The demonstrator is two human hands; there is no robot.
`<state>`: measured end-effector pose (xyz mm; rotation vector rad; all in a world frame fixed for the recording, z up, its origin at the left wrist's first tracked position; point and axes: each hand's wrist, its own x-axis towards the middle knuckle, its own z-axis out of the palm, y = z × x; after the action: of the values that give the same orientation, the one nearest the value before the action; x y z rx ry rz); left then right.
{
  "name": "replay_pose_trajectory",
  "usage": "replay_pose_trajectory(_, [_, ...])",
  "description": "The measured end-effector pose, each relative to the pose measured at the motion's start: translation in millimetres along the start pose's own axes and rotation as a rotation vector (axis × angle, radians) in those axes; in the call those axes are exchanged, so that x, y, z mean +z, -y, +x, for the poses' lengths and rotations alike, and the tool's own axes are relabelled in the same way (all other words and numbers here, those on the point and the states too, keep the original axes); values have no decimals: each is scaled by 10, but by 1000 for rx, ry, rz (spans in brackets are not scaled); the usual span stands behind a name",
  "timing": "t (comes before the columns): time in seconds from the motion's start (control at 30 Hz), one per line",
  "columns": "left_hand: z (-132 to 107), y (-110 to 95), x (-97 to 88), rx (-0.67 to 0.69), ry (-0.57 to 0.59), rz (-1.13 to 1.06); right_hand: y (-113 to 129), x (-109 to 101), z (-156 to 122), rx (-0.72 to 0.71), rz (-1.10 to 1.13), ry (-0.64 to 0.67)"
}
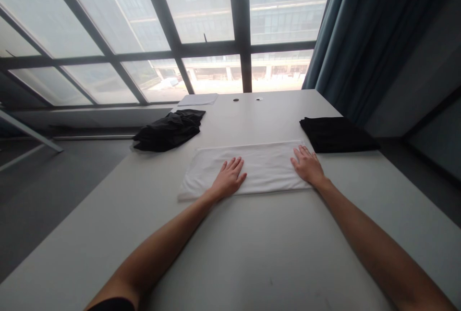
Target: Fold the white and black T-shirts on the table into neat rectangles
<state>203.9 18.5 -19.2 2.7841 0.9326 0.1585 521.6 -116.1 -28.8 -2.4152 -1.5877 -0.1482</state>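
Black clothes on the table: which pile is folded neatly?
The black pile on the right, beside the right hand, is folded flat and square. The left black pile is crumpled.

— Any legible text, labels, brands or numbers?
— None. The white cloth [248,167], both black garments and the counter [252,253] carry no readable marking. The paper sheet [198,99] is too distant to read.

white cloth [259,167], seemingly black garments [169,130]
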Motion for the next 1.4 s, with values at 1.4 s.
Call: replay_pose_trajectory(1.4, [594,-59,94,-16,-64,10,-100,-157,-26,334,57,-50])
